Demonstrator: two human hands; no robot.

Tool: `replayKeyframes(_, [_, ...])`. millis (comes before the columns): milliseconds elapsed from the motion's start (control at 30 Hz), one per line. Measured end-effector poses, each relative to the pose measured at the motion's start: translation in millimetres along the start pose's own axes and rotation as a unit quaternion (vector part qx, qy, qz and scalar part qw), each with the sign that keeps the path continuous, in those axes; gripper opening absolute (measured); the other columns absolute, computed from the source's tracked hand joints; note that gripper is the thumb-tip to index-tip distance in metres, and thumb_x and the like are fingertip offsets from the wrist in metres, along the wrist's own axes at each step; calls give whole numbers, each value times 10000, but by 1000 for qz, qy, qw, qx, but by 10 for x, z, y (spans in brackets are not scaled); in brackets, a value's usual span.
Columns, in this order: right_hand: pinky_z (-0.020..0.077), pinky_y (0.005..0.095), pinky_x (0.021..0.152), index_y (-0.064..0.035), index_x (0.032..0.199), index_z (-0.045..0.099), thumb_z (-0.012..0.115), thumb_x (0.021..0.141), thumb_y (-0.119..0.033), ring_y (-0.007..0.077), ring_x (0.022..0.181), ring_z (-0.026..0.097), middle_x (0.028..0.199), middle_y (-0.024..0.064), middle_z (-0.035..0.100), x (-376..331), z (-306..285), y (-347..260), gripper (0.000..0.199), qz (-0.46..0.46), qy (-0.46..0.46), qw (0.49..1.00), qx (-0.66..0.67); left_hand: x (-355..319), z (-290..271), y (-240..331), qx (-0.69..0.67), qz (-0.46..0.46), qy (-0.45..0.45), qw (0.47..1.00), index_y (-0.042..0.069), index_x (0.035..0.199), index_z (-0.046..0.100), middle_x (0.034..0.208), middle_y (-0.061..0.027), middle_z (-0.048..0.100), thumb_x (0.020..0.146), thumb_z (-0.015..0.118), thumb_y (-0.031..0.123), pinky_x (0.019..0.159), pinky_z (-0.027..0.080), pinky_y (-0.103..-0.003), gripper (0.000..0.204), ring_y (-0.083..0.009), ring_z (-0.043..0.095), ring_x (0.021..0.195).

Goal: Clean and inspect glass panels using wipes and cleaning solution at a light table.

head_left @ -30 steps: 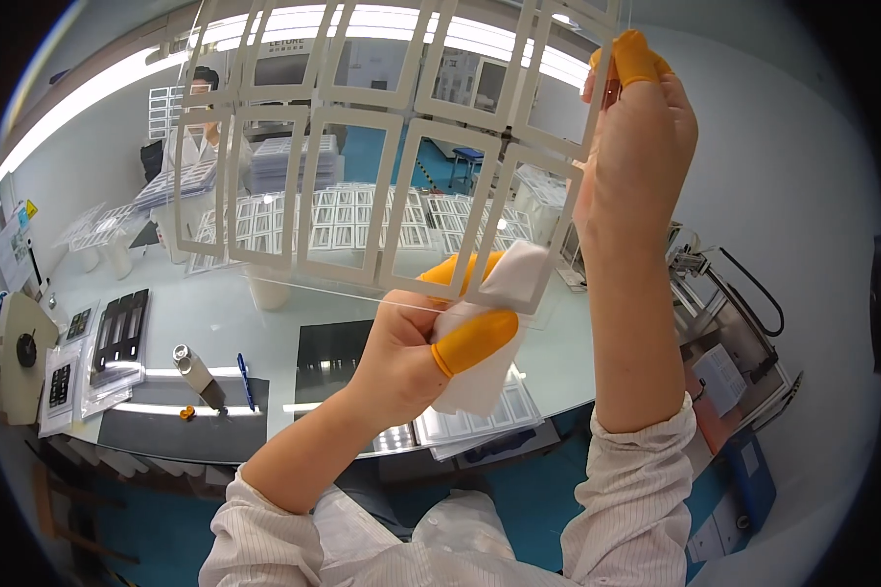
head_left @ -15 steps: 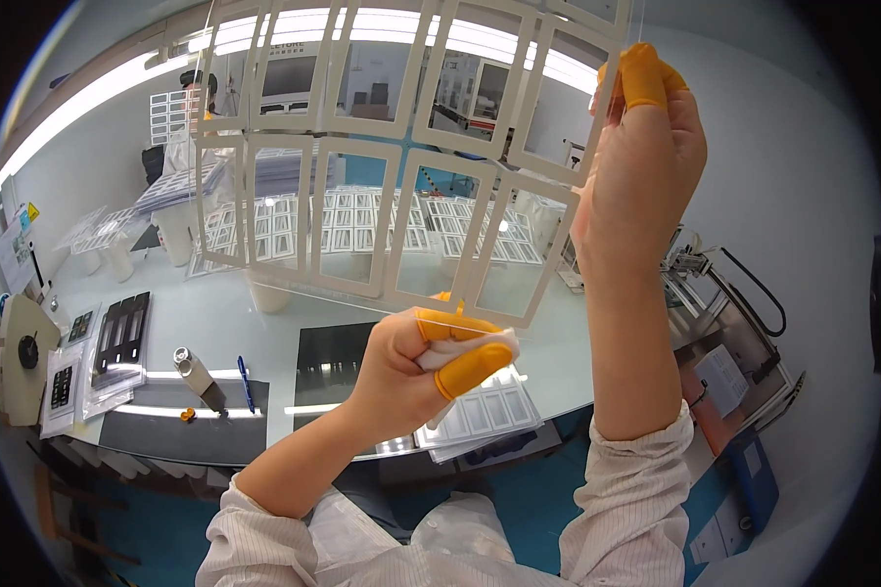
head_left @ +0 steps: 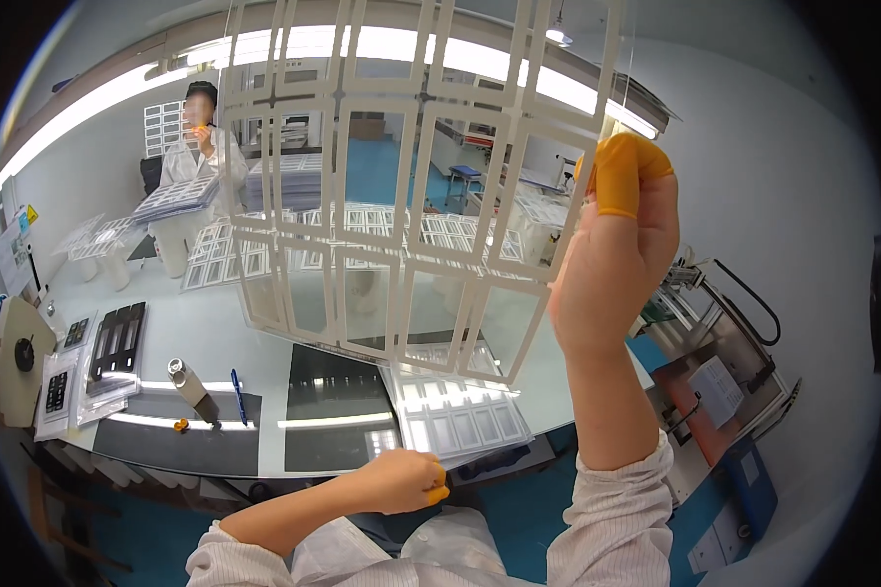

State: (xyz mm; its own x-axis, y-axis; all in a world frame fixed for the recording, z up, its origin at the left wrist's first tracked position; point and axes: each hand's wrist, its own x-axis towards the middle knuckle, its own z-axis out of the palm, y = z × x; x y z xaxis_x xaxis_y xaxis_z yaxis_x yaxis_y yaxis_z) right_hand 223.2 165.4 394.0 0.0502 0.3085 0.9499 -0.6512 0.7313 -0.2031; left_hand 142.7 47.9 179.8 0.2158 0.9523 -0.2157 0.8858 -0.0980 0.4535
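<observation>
My right hand [head_left: 625, 235], wearing orange finger cots, is raised and pinches the right edge of a large clear sheet printed with white rectangular frames [head_left: 416, 249]. The sheet hangs upright and slightly tilted over the table, and the room shows through it. Low at the table's front edge, my left hand [head_left: 401, 481] is closed, its fingers curled and tipped with orange cots. Whatever it holds is hidden. Close by, a stack of similar framed sheets [head_left: 470, 419] lies beside a black mat [head_left: 328, 430].
Left on the table are a small bottle [head_left: 188, 380], a blue pen [head_left: 238, 396], an orange finger cot [head_left: 181, 425] and black panels in clear bags [head_left: 117, 347]. Framed sheets [head_left: 220, 256] rest farther back. A co-worker [head_left: 206, 147] stands far left; metal equipment [head_left: 719, 362] is at right.
My left hand has dropped away from the sheet's lower edge toward me; the white cloth it held no longer shows. My right hand and the sheet are lower.
</observation>
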Motion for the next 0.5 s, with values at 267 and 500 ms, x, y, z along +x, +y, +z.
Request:
replayKeyframes(267, [374, 194, 799, -34, 1006, 554, 507, 916, -106, 33, 800, 483, 877, -6, 543, -168, -28, -23, 124, -25, -3, 1000, -18, 38, 571, -197, -78, 25, -8, 997, 60, 1131, 612, 1011, -146, 615, 825, 605, 196, 735, 487, -347, 335, -319, 599, 851])
replayKeyframes(500, [383, 237, 785, -31, 992, 562, 509, 914, -98, 74, 790, 486, 844, 16, 544, -183, -189, -1, 116, 29, 58, 997, -44, -23, 426, -208, -150, 13, 80, 985, 23, 1001, 670, 888, -156, 635, 808, 567, 110, 652, 477, -311, 235, -276, 612, 742])
